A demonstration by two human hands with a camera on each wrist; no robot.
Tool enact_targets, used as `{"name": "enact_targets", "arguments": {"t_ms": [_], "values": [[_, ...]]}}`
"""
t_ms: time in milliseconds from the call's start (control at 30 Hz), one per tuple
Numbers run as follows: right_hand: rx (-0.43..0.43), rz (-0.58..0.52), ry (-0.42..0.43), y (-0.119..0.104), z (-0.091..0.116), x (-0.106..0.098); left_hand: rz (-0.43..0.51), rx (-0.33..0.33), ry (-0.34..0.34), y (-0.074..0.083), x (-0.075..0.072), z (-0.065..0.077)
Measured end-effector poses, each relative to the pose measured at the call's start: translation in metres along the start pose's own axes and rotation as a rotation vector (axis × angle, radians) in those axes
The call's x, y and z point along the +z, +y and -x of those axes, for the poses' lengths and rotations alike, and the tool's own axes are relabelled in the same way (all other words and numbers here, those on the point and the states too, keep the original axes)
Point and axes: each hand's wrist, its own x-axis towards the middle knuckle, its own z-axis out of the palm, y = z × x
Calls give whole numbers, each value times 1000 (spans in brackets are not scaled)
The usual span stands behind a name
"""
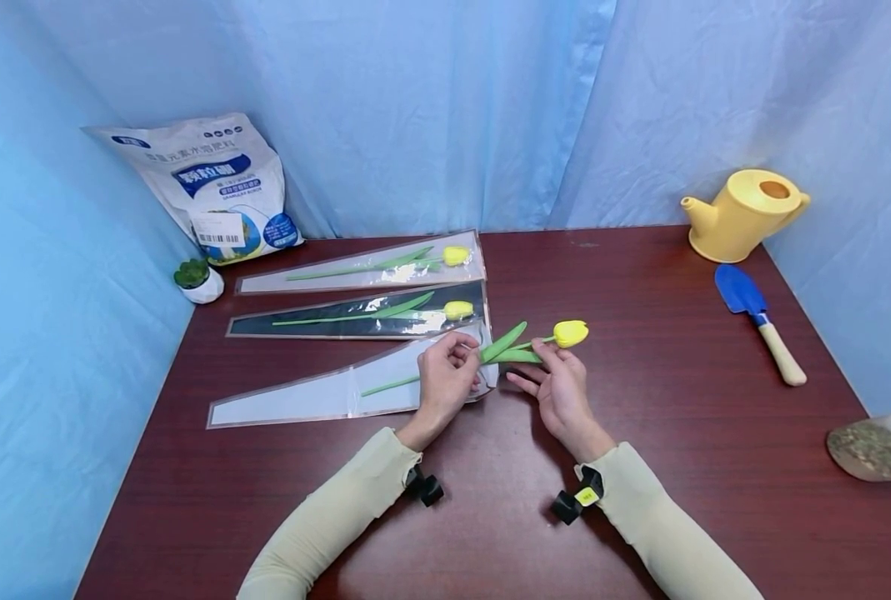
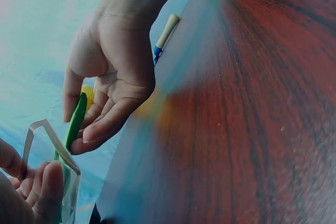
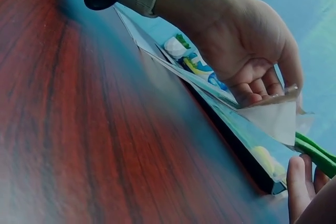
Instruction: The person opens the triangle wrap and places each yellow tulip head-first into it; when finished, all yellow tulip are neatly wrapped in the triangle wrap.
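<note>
A yellow artificial tulip (image 1: 569, 334) lies partly inside the nearest flower sleeve (image 1: 287, 407), which is clear with a white backing. Its lower stem shows through the sleeve, while the bloom and green leaves stick out past the wide end. My left hand (image 1: 448, 375) pinches the sleeve's edge at that mouth, which gapes around the leaves in the left wrist view. My right hand (image 1: 563, 398) holds the tulip by its stem below the bloom, fingers beside the leaves (image 3: 315, 153).
Behind lie two sleeves with yellow tulips inside, one dark-backed (image 1: 253, 326) and one white-backed (image 1: 265, 284). A fertilizer bag (image 1: 212, 187) and potted succulent (image 1: 201, 282) stand back left. At right are a yellow watering can (image 1: 738, 218), blue trowel (image 1: 741, 289) and jar (image 1: 873, 448).
</note>
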Motion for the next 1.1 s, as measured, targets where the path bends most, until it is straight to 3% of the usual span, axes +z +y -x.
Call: {"name": "enact_targets", "arguments": {"t_ms": [367, 1100], "values": [[20, -1, 6, 6, 1, 6, 13, 16, -8, 2, -1, 0], [-20, 34, -2, 25, 3, 22, -67, 162, -15, 5, -2, 1]]}}
